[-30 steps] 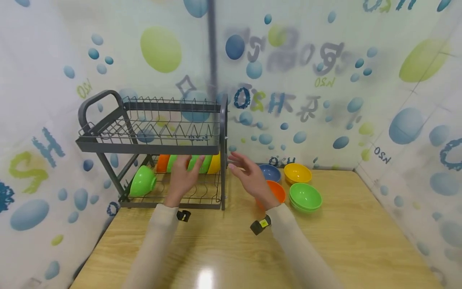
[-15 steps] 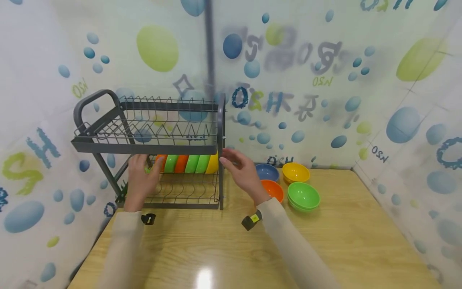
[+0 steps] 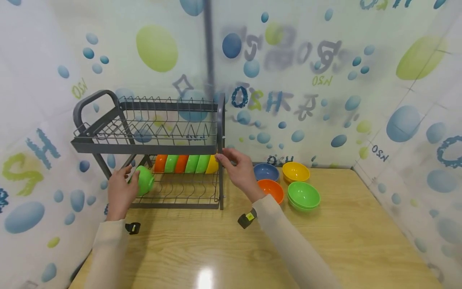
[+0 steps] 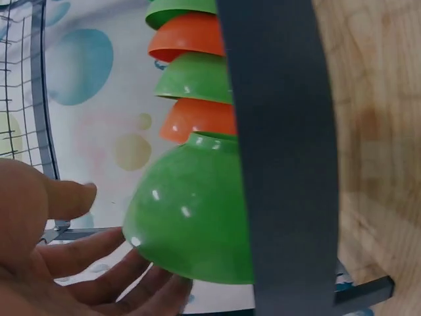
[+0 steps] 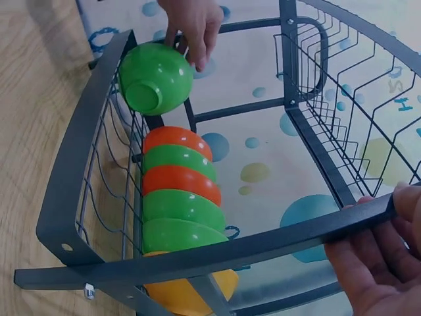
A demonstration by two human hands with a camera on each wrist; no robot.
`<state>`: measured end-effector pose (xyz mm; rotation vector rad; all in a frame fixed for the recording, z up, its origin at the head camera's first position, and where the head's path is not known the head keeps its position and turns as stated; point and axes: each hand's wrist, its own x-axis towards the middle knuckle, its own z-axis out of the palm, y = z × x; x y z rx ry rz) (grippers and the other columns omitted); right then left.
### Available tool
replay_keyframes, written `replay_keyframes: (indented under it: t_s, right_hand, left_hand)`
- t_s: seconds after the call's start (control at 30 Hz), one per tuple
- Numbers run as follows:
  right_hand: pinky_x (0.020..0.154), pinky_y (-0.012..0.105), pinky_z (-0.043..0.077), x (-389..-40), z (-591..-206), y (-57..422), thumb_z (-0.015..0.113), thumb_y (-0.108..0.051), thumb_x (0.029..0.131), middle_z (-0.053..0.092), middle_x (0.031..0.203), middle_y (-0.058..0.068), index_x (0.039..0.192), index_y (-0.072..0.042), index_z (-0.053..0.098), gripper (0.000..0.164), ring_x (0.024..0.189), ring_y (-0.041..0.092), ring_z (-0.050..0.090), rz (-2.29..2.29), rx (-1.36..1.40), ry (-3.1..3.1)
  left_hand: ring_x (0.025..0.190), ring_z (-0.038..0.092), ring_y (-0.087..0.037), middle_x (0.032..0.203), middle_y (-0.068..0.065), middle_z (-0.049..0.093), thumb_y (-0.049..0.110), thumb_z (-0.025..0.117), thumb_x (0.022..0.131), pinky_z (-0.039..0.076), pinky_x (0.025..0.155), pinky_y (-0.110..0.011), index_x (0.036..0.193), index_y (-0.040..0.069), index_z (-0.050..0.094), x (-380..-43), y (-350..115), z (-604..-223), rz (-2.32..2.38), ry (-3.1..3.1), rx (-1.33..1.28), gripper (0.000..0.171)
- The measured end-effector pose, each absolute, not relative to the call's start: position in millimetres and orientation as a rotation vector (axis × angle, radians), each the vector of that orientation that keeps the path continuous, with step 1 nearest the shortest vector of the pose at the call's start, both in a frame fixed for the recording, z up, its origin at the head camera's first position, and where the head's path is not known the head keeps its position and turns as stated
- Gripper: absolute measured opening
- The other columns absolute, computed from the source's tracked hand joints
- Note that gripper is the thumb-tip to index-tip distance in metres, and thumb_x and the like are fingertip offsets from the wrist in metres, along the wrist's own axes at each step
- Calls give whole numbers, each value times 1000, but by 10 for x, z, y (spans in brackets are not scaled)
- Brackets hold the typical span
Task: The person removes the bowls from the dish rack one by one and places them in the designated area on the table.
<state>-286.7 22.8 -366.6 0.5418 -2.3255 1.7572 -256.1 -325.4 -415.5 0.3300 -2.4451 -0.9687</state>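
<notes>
White walls (image 3: 306,96) with blue and green dots and some letters stand behind a wooden table (image 3: 231,249). On the left part of the table is a dark metal rack (image 3: 144,149) with two wire shelves, one over the other.

Two pale sleeves (image 3: 288,237) reach in from the bottom. On the low shelf, at the back, a row of bowls (image 3: 185,164) leans on its side. From left to right they go orange, green, orange, green, green, yellow.

The right hand (image 3: 242,172) grips the rack's right side post (image 5: 276,238), with its thumb on one side and its fingers curled round the other. The left hand (image 3: 120,192) is at the left end of the low shelf. Its fingers touch the rim of a lone green bowl (image 3: 145,181), but its thumb is apart from it, so it does not pinch the bowl. That bowl is tipped on its side near the orange end of the row, with its foot pointing right.

More bowls are to the right of the rack: stacked green bowls (image 3: 304,195), a yellow bowl (image 3: 296,172), an orange bowl (image 3: 272,190) and a blue bowl (image 3: 266,171). A small black box (image 3: 247,218) is by the right wrist.
</notes>
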Motion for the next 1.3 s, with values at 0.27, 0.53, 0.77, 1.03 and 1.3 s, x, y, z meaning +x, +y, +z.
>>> replay_keyframes:
  t_s: [0.27,0.53,0.77,1.03,1.3]
  right_hand:
    - [104,42,55,-2871,-3646,240,62,-34,103,77,117,3,135,-13,65,38,118,21,69,1717,571,-2365]
    - [98,39,59,-2884,-3641,227,62,-34,103,78,113,2,125,-15,70,31,112,19,71,1686,600,-2347]
    - [97,38,59,-2886,-3661,227,60,-35,104,78,112,0,123,-15,70,29,110,17,71,1665,616,-2356]
    - [95,38,60,-2886,-3682,240,60,-35,104,78,112,1,124,-14,69,31,109,18,71,1674,630,-2352]
    - [95,39,60,-2896,-3670,246,60,-34,104,78,112,3,124,-12,69,31,109,20,71,1647,633,-2334]
  left_hand:
    - [104,62,-40,123,-31,65,24,49,109,48,67,-32,132,-10,61,-2535,-3283,-4231,-990,-2452,438,43]
    - [86,60,-33,108,-28,68,18,52,107,42,60,-26,120,-8,66,-2573,-3319,-4305,-978,-2414,469,32]
    - [85,59,-32,106,-28,68,16,50,107,41,61,-28,118,-8,66,-2577,-3304,-4353,-1000,-2378,496,31]
    - [90,60,-31,110,-28,69,17,51,107,39,64,-22,117,-8,67,-2568,-3225,-4333,-1020,-2300,519,32]
    - [92,68,-36,109,-29,73,18,57,106,40,63,-13,114,-6,69,-2504,-3031,-4244,-985,-2305,376,29]
